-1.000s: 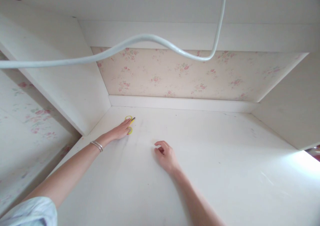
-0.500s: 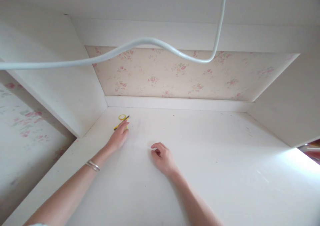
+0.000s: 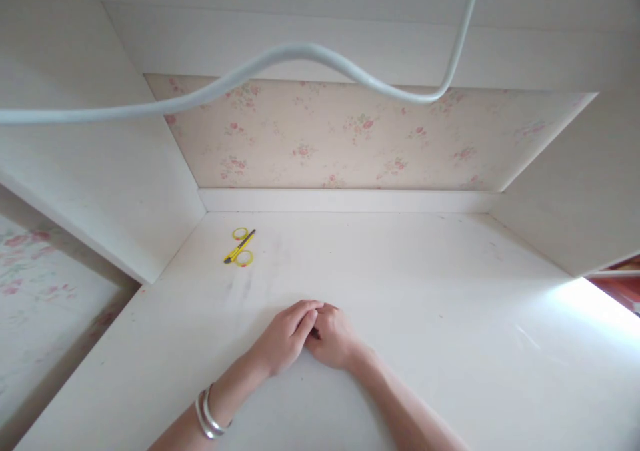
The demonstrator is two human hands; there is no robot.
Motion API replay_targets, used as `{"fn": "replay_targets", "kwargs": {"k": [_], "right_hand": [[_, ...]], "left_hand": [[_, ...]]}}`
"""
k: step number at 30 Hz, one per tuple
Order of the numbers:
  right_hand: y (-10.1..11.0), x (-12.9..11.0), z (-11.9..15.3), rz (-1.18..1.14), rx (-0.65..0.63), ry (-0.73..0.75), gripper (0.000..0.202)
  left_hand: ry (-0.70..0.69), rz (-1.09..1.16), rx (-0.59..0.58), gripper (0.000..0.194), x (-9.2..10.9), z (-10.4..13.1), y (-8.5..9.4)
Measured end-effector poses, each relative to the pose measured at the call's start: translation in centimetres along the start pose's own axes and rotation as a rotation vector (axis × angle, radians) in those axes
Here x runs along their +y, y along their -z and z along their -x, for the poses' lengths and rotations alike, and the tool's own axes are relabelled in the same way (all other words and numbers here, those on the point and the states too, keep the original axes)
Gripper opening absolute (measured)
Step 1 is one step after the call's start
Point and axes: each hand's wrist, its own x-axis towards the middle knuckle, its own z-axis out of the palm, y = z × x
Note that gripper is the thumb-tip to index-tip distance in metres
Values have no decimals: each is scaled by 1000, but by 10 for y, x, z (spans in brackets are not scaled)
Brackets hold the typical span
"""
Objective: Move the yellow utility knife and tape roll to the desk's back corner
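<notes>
A slim yellow plastic utility knife with a dark slider and tip (image 3: pixel 240 246) lies flat on the white desk (image 3: pixel 390 284), slanting across its far left part. It lies between two thin yellow rings, each with a small red mark: the farther ring (image 3: pixel 240 228) is just beside it, and the nearer ring (image 3: pixel 253 260) looks to be touching it. Neither hand is on these three items.

Nearer the camera, the bare left hand (image 3: pixel 287 334) is laid over the fingers of the bare right hand (image 3: pixel 335 334), which is loosely curled on the desk. The palms are hidden, so I cannot tell how wide either hand is or whether it encloses anything. I judge this as a pause with the hands together; handling the knife or rings would first call for parting them, the left hand being nearer.

Counted: one knife, two rings, two hands, and two silver metal bangles (image 3: pixel 205 408) on the left wrist. Farther out, one pale, bent cable (image 3: pixel 300 52) crosses the upper view, with one pink floral wallpapered panel (image 3: pixel 325 138) behind the desk and a white side panel at the left (image 3: pixel 100 171) and right (image 3: pixel 590 198).
</notes>
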Motion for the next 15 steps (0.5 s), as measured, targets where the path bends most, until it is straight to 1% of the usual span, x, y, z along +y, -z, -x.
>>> {"fn": "replay_targets", "kwargs": {"k": [6,15], "right_hand": [[-1,-1,1,18,2,-15,23],[0,-2,1,84,-52,-26,22]], "left_hand": [[-18,-17,-2,38,3,1,0],[-14,-2,7,37,6,1,0]]}}
